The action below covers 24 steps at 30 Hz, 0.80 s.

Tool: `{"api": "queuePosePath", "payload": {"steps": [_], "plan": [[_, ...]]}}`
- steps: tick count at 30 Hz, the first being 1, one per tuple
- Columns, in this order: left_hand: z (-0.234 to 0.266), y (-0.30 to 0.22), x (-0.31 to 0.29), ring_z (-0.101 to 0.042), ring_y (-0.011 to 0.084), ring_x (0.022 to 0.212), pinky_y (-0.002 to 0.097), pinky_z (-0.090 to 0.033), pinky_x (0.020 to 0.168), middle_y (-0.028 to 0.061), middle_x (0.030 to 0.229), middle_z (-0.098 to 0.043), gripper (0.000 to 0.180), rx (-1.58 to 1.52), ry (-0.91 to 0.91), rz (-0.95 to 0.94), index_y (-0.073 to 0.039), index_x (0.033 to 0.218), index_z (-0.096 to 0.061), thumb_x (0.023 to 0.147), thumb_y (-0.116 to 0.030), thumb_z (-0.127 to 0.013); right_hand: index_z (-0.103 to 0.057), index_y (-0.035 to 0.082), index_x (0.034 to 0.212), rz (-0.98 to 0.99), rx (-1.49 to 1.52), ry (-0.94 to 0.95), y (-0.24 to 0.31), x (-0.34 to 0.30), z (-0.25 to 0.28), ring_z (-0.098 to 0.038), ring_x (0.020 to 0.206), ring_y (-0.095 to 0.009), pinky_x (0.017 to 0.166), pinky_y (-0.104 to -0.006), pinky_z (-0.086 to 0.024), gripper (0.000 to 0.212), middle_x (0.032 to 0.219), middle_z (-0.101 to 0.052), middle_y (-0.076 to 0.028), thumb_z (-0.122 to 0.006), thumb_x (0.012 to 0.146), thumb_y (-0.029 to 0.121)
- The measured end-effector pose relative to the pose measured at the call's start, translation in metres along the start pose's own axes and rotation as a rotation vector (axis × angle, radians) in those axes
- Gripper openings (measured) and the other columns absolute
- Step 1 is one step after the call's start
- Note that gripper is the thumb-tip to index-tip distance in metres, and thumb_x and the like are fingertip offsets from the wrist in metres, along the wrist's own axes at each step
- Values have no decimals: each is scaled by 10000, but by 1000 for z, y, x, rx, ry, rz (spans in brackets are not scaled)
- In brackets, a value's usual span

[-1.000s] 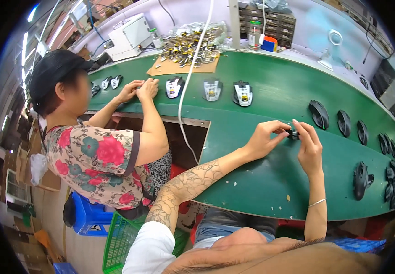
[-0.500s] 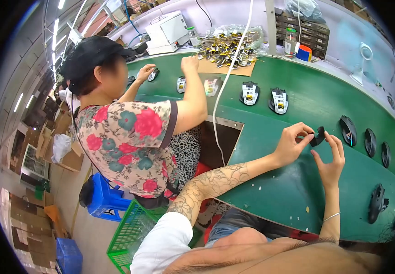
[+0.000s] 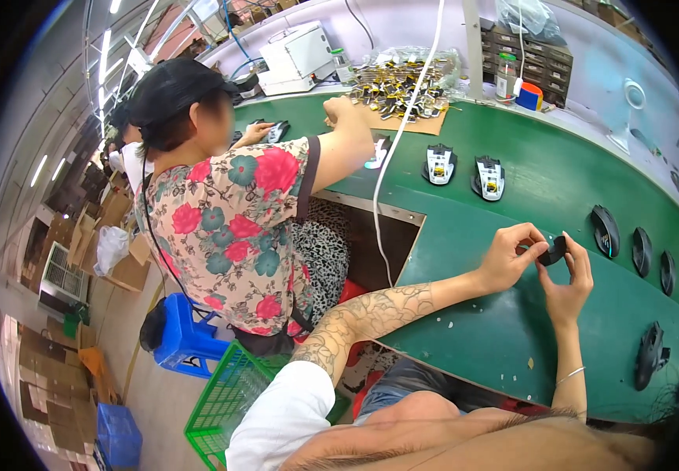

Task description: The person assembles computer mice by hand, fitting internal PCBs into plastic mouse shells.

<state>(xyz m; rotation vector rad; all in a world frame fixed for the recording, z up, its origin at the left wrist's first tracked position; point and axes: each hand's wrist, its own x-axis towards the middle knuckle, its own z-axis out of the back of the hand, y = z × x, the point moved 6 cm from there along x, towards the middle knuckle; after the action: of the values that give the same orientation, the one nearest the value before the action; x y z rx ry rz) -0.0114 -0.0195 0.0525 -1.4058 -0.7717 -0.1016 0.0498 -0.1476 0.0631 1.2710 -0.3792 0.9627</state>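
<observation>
Above the green workbench (image 3: 465, 345), my left hand (image 3: 508, 257) pinches a small curved black plastic piece (image 3: 553, 252) between thumb and fingertips. On the other side of it, my right hand (image 3: 569, 284) has its thumb and fingers closed around the piece's right end. The part's exact kind is not clear. Right of my hands, finished-looking black computer mice (image 3: 605, 231) stand in a row. Beyond my hands are two mice with light, uncovered insides, one mouse (image 3: 489, 179) nearer and another mouse (image 3: 439, 165) to its left.
A co-worker in a flowered shirt (image 3: 229, 228) sits at left, arms over the bench. A white cable (image 3: 386, 153) hangs between us. Small wired parts (image 3: 402, 93) lie piled on cardboard at the back. A dark mouse (image 3: 650, 357) is near the right edge; a green basket (image 3: 222, 400) stands below.
My right fingers have closed in on the black piece, which has turned and sits slightly lower between my hands. The co-worker's body and arms have shifted, and the whole view has moved slightly.
</observation>
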Motion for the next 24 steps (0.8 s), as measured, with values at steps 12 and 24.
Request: {"api": "queuePosePath", "payload": {"steps": [12,24], "plan": [[1,35,18,-591,94,750,253,-504,652,49,801,-599,129,-202,39,143,9,872,-536,850,-100,-600,-567,60,1173,63,-141,48,-8,16,-9,-586,937,-264,834,-340,-465,586,1034,-591,-111,-701,612,-43],[5,37,27,-587,104,755,243,-490,668,42,802,-590,240,-4,14,87,-11,881,-521,715,-25,-694,-531,64,1221,154,-167,158,-18,18,-24,-537,993,-265,850,-348,-457,646,1079,-557,-100,-662,610,-97]]}}
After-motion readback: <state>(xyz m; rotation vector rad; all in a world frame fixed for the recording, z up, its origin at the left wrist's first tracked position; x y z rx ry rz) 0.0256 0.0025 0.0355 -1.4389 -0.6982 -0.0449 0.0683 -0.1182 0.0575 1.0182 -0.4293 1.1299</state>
